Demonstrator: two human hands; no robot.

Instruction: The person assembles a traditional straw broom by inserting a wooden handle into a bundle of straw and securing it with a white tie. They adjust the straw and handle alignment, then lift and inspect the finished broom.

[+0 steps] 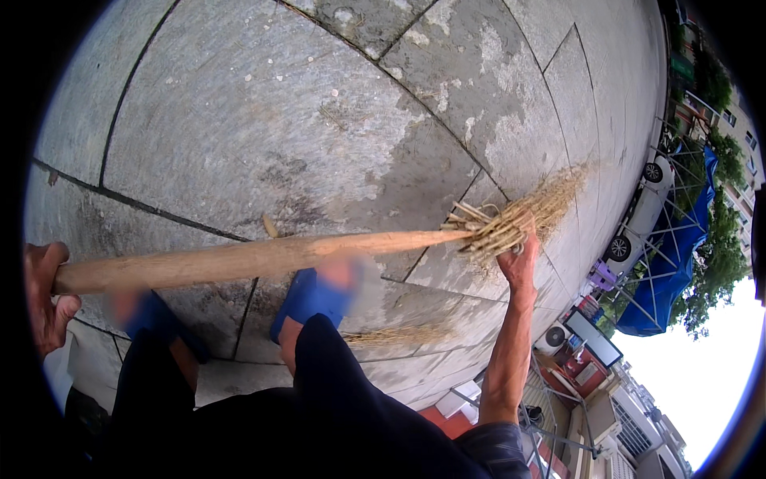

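Observation:
A thick wooden pole (pixel 223 262) stretches from the left edge toward the centre right, narrowing to a pointed tip. Its blunt end lies in my left hand (pixel 46 297), whose fingers curl round it. At the other end, the tip enters the cut stalks of a straw broom head (pixel 550 201). My right hand (pixel 522 257) is closed round that bundle from the near side, and its palm side is hidden. The straw spreads out toward the far right. How deep the tip sits inside the stalks cannot be seen.
Cracked concrete slabs (pixel 263 120) make up the ground. My feet wear blue slippers (pixel 309 302) beneath the pole. Another straw bundle (pixel 407 334) lies near my right foot. Farther right are a white car (pixel 641 209), a blue tarp (pixel 666 275) on a metal frame and a purple container (pixel 602 276).

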